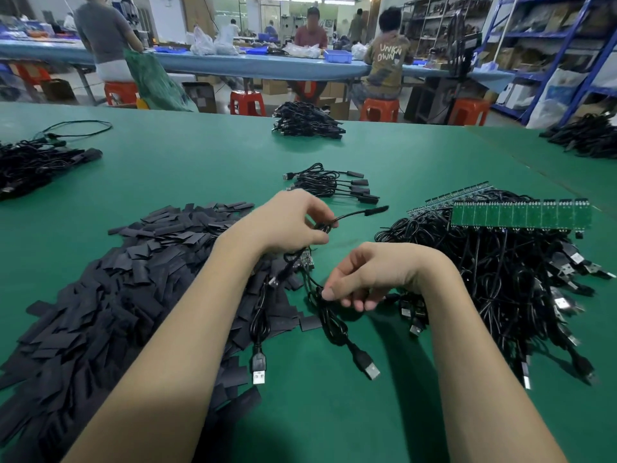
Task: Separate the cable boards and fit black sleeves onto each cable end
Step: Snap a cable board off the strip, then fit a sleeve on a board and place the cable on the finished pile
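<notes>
left hand (287, 222) pinches a sleeved cable (359, 213) mid-table, right hand (364, 279) grips another cable (329, 320); sleeves (110, 295) piled left, boards (521, 213) right.

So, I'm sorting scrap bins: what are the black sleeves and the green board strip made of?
Sleeves: thin matte black flattened tubing, probably plastic heat-shrink; they lie flat in a loose heap. Board strip: rigid glossy green circuit board, likely fibreglass laminate, scored into repeated panels.
</notes>
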A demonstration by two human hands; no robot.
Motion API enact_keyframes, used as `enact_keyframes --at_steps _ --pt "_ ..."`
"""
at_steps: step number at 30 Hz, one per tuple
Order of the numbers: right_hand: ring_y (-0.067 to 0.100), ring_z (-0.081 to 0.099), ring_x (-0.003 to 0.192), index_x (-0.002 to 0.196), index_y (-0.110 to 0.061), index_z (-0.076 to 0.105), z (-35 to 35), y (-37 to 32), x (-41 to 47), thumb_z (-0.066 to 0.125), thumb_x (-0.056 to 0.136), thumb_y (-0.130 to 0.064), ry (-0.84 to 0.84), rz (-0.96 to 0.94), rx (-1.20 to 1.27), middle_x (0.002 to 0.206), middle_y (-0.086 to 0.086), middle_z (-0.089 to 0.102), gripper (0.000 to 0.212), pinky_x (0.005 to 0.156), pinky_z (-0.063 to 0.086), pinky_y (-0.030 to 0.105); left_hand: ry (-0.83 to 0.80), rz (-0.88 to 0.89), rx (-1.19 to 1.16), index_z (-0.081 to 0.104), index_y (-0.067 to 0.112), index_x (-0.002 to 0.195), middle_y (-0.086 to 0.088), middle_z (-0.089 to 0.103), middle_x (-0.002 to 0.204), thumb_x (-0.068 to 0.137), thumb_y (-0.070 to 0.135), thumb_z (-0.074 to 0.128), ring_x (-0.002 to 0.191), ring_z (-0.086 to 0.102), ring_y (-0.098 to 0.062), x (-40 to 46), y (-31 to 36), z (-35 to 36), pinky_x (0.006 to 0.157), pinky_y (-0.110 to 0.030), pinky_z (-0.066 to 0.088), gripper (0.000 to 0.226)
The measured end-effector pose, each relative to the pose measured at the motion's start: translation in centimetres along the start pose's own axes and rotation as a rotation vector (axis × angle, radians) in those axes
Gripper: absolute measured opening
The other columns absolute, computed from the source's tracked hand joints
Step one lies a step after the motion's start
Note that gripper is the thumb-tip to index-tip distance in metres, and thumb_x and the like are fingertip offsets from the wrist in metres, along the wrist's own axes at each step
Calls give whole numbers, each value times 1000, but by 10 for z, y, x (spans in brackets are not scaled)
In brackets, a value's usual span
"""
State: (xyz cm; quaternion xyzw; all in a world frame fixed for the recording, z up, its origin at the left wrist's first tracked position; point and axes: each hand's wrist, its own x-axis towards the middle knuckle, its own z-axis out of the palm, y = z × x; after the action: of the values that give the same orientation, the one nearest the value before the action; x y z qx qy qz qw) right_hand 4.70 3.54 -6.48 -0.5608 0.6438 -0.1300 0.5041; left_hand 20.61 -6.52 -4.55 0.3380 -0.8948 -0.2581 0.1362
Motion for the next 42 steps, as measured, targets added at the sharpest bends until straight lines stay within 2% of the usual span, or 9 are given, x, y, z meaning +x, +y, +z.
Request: enact_keyframes --at_steps 2,6,13,19,26,29,33,38,42 --pt "9 61 57 103 -3 71 0 0 0 75 91 -22 10 -8 62 71 0 67 23 52 51 17 41 52 36 73 26 112 10 72 106 87 18 76 88 66 -5 19 10 2 76 -10 44 27" --pt "9 61 55 102 -8 69 0 1 1 73 93 -21 9 -24 108 72 2 67 17 51 52 17 142 133 152 64 13 105 -3 70 101 85 4 69 93 62 -19 69 22 9 90 -33 51 23" --pt "10 59 54 111 -6 65 -1 8 7 68 96 -27 19 -52 143 72 1 69 26 51 50 18 90 169 452 60 7 92 -16 56 110 85 -8 47 99 58 -35 134 -10 27 88 -43 46 21" --pt "11 60 55 115 -6 65 -1 12 10 68 97 -29 35 -57 184 75 2 71 29 51 49 19 16 94 675 62 20 118 -6 49 131 87 1 57 121 44 -29 139 -55 42 99 -45 43 36" --pt "11 60 54 117 -4 64 -2 11 8 66 98 -28 61 -45 160 72 2 70 31 50 49 19 160 75 328 64 20 119 -7 50 136 94 17 58 130 44 -29 101 -38 30 107 -46 40 26" --pt "12 58 51 105 -8 68 -4 12 10 66 97 -30 128 -50 81 66 -1 65 23 48 45 20 135 -1 308 64 20 120 -9 52 134 97 26 57 128 47 -28 70 -34 33 105 -45 43 25" --pt "11 54 49 96 -12 73 -6 13 13 71 93 -34 271 -75 -27 61 -8 64 22 49 41 23 71 -30 177 68 25 110 2 66 117 96 28 59 105 59 -17 32 -31 36 98 -32 47 17" --pt "9 63 73 92 -25 77 5 8 33 72 89 -42 583 -97 -152 84 -7 76 17 73 53 27 215 -58 -110 70 28 92 19 65 89 97 17 56 79 60 -2 5 -30 37 80 -21 45 19" --pt "10 67 88 95 -26 76 23 0 43 80 79 -52 588 -34 -74 91 -6 75 30 68 46 23 283 -76 -223 71 25 87 14 70 89 97 12 53 86 67 -11 4 -28 31 85 -24 49 24"
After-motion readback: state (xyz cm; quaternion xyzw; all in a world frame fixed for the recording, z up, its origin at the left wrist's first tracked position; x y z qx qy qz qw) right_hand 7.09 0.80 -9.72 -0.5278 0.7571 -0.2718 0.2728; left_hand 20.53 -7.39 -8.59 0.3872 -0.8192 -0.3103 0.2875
